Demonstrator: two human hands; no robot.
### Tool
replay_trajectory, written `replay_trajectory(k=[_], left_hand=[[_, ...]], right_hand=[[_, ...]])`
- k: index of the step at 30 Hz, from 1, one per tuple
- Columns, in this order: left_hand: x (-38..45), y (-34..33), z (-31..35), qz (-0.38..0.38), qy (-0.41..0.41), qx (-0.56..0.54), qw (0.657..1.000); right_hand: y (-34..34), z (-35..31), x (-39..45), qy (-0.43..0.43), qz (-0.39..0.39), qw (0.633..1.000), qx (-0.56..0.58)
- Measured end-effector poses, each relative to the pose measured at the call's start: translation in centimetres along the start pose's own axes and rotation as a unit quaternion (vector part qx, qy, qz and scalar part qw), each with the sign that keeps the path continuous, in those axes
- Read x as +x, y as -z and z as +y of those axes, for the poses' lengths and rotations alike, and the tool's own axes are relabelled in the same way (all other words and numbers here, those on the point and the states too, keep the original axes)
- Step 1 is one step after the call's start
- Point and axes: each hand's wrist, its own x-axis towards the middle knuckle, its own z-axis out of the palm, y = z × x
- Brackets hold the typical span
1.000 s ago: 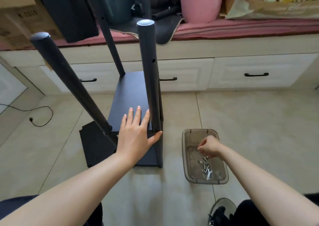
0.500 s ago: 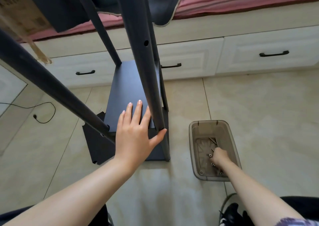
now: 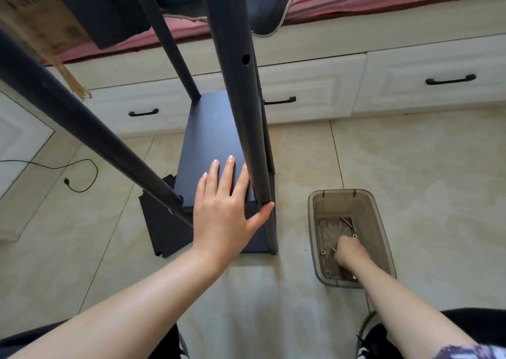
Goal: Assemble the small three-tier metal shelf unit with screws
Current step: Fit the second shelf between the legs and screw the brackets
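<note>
A dark metal shelf unit stands on the tiled floor, its round posts (image 3: 241, 98) rising toward me from a flat shelf panel (image 3: 208, 139). My left hand (image 3: 227, 208) lies flat on that panel with straight fingers, thumb against the base of the near right post. To the right sits a translucent brown plastic bin (image 3: 380, 235) holding screws and washers (image 3: 323, 252). My right hand (image 3: 349, 251) reaches down inside the bin among the screws with its fingers curled; whether it holds anything is hidden.
Another dark panel (image 3: 164, 227) lies on the floor under the unit. White drawers with black handles (image 3: 450, 80) run along the back under a red cushioned bench. A black cable (image 3: 74, 177) trails on the floor at the left. My shoe (image 3: 375, 342) is at bottom right.
My right hand has dropped from the bin's rim down into it among the screws. My head has come closer to the posts. My left hand stays flat on the panel.
</note>
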Motion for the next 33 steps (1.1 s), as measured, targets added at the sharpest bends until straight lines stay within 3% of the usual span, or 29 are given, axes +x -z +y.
replay_trajectory(k=[3, 7, 10, 13, 17, 21, 23, 26, 29, 31, 33], left_hand=[[0.0, -0.2, 0.0, 0.013, -0.003, 0.004, 1.000], [0.0, -0.3, 0.3, 0.029, 0.001, -0.003, 1.000], [0.0, -0.3, 0.4, 0.025, 0.001, -0.008, 1.000], [0.2, -0.1, 0.4, -0.011, 0.007, 0.001, 1.000], [-0.2, 0.2, 0.7, -0.038, 0.018, -0.021, 0.999], [-1.9, 0.4, 1.0, -0.027, 0.027, -0.062, 0.997], [-3.1, 0.6, 1.8, 0.044, 0.057, -0.187, 0.980], [-5.0, 0.5, 3.5, 0.197, 0.108, -0.365, 0.903], [-5.8, 0.5, 4.9, 0.208, 0.248, -0.484, 0.813], [-5.3, 0.2, 5.2, 0.163, 0.371, -0.586, 0.701], [-4.6, -0.2, 5.0, 0.115, 0.435, -0.688, 0.569]], right_hand=[[1.8, -0.7, -0.4, 0.005, 0.022, 0.998, 0.052], [4.4, -2.0, -2.5, 0.000, 0.076, 0.973, 0.216], [5.1, -3.5, -5.8, -0.009, 0.109, 0.912, 0.395], [4.8, -5.5, -10.4, 0.006, 0.097, 0.802, 0.589], [4.2, -7.1, -15.4, 0.020, 0.100, 0.695, 0.711], [4.9, -7.1, -18.3, 0.058, 0.099, 0.665, 0.738], [5.7, -7.2, -19.4, 0.095, 0.102, 0.673, 0.727], [6.7, -7.4, -20.7, 0.149, 0.111, 0.694, 0.696], [7.6, -7.6, -21.6, 0.198, 0.129, 0.707, 0.667], [8.1, -7.8, -21.8, 0.224, 0.145, 0.713, 0.649], [8.4, -8.2, -21.9, 0.238, 0.154, 0.720, 0.633]])
